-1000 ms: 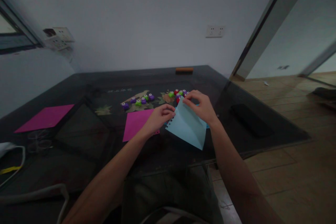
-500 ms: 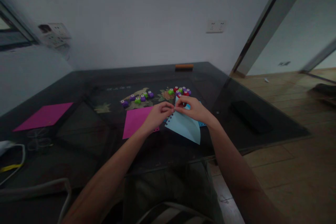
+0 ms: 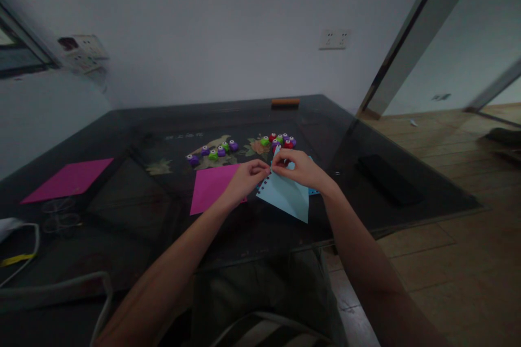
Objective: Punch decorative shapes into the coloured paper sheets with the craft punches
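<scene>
A light blue paper sheet (image 3: pixel 287 196) with a row of holes along its left edge is tilted above the table. My left hand (image 3: pixel 248 178) pinches this holed edge between thumb and fingers. My right hand (image 3: pixel 299 167) is closed on the same edge just beside it, fingertips nearly meeting the left ones. Whether something small sits between the fingertips is hidden. A darker blue sheet (image 3: pixel 313 192) peeks out beneath the light one. Left of the hands lies a pink sheet (image 3: pixel 211 190), partly covered by my left hand.
Small purple and green owl-like figures (image 3: pixel 214 154) stand behind the pink sheet, and several red, green and purple ones (image 3: pixel 280 140) behind my hands. Another pink sheet (image 3: pixel 67 179) lies far left. A black oblong object (image 3: pixel 388 180) lies right; an orange-brown bar (image 3: pixel 285 102) is at the back.
The light blue sheet's lower right corner has shifted slightly left and its top tip tilts a little to the right. Both hands stay nearly in place, still pinching the holed edge.
</scene>
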A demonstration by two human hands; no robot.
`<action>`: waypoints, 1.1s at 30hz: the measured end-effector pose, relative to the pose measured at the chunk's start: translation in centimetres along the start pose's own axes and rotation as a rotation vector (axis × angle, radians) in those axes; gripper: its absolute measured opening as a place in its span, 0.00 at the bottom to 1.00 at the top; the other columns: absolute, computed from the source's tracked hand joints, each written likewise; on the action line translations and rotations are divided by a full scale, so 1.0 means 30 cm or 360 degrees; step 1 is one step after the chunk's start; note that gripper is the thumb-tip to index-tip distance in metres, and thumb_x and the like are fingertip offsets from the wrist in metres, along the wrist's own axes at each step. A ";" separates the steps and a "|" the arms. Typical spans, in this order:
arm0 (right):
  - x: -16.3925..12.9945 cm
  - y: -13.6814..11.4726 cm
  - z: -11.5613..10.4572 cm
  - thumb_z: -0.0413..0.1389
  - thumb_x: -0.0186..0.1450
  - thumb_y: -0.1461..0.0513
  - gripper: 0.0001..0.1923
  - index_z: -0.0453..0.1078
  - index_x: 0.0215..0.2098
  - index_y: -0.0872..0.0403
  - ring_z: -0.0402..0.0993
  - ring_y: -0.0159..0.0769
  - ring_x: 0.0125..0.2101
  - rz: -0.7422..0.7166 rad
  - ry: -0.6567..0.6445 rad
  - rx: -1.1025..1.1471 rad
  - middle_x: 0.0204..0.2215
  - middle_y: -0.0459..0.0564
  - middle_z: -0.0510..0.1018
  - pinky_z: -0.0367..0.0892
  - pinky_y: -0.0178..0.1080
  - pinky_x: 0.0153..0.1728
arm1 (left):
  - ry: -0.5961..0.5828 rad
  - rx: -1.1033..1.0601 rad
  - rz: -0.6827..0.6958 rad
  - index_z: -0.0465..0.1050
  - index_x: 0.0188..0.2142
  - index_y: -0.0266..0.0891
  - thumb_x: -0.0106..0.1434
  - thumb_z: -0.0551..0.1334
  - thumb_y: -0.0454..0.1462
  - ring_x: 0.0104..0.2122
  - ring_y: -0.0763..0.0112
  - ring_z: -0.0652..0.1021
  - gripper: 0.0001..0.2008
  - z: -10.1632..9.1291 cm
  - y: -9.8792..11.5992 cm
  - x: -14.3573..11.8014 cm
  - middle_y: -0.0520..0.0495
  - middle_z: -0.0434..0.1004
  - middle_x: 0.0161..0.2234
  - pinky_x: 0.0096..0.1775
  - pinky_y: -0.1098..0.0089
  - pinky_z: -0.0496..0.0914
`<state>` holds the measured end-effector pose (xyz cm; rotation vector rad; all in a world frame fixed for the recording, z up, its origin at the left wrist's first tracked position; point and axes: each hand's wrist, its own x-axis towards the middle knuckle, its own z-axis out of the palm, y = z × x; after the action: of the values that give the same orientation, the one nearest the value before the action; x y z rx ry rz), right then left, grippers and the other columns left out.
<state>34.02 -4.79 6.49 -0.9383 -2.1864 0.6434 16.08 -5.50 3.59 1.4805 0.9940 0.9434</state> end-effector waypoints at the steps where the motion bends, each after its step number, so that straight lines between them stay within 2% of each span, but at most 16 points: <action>1: 0.000 0.000 0.000 0.53 0.60 0.64 0.04 0.68 0.28 0.55 0.66 0.30 0.28 0.0002 0.0000 0.0002 0.27 0.46 0.72 0.62 0.35 0.32 | 0.0006 -0.0002 0.0000 0.70 0.30 0.36 0.53 0.62 0.38 0.23 0.75 0.70 0.07 0.001 -0.001 0.000 0.52 0.71 0.22 0.27 0.74 0.62; 15: -0.005 -0.004 -0.002 0.53 0.61 0.62 0.05 0.68 0.29 0.56 0.67 0.31 0.29 0.0084 -0.0087 -0.0049 0.28 0.47 0.73 0.62 0.34 0.31 | 0.0018 0.0054 0.0033 0.70 0.28 0.36 0.53 0.63 0.37 0.23 0.76 0.71 0.06 0.003 -0.002 0.002 0.52 0.71 0.22 0.27 0.74 0.63; 33: 0.000 -0.025 0.016 0.53 0.58 0.65 0.05 0.68 0.25 0.56 0.66 0.30 0.27 0.0125 0.0128 0.0022 0.24 0.45 0.72 0.61 0.34 0.31 | 0.0172 0.0009 0.0044 0.68 0.26 0.36 0.51 0.63 0.39 0.23 0.75 0.70 0.08 0.014 -0.002 -0.007 0.52 0.70 0.22 0.25 0.75 0.62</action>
<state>33.35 -5.33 6.66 -1.0295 -2.0806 0.6452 16.40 -5.82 3.48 1.4637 1.0568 1.0506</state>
